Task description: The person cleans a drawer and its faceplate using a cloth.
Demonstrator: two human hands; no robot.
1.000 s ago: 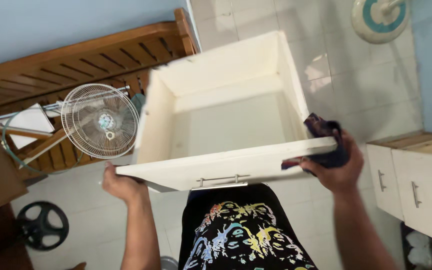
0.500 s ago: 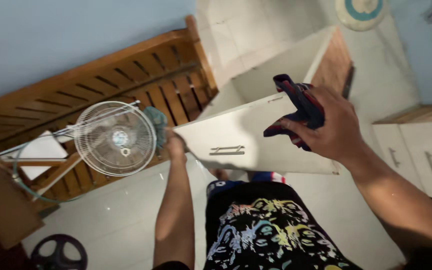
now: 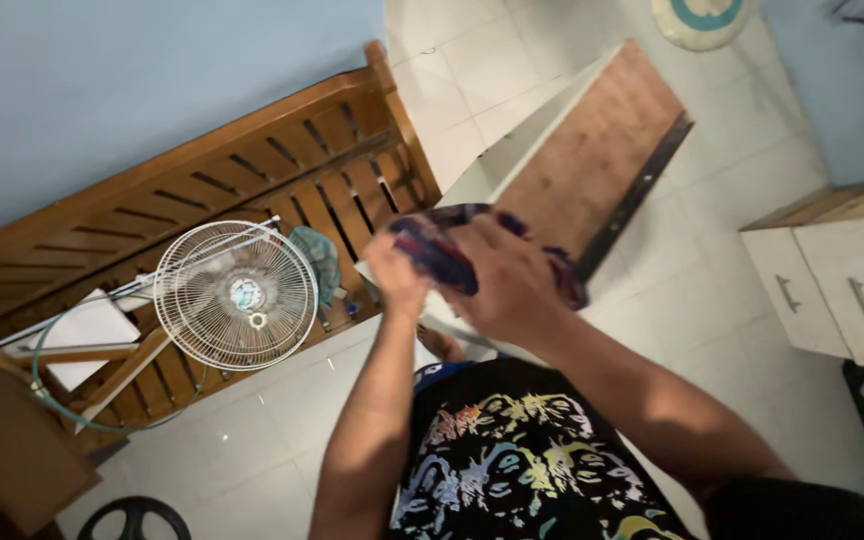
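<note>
At frame centre I see my right hand (image 3: 507,285) and left hand (image 3: 395,277) together, both clamped on the dark cloth (image 3: 432,245), above the tipped drawer (image 3: 592,160).

- The drawer (image 3: 592,150) stands tipped on the floor, ahead of both hands
- The fan head (image 3: 235,296) lies left of it, against the slatted bench (image 3: 202,170)
- The cabinet (image 3: 842,270) sits well right
- The fan base (image 3: 700,18) lies beyond the drawer
</note>
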